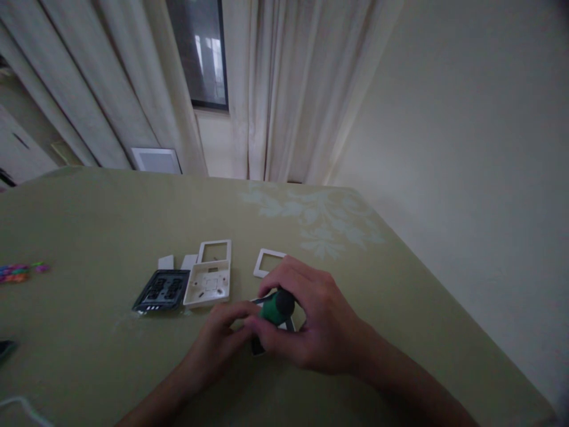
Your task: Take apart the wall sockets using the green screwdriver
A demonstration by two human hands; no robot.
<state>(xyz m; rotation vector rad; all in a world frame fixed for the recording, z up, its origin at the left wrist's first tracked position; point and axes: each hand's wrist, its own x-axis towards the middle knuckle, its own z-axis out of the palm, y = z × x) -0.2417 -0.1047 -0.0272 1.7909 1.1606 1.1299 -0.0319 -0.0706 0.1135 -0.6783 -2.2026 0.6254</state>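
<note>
My right hand (320,317) is wrapped round the green and black handle of a screwdriver (275,306), which points down toward the table. The shaft and tip are hidden under the handle and fingers. Beneath it lies a dark plate with pale edges (258,346), mostly covered by my hands. My left hand (224,332) has its thumb and fingers closed at the left side of this plate, steadying it. Just beyond my right hand lies a white rectangular frame (259,265), partly hidden by the knuckles.
Left of my hands lie a white wall box (208,287), another white frame (226,252), a dark switch panel (163,290) and small white plates (166,262). Colourful small pieces (18,273) lie far left, with a white cable (24,406) nearer. A wall (480,196) borders the right side.
</note>
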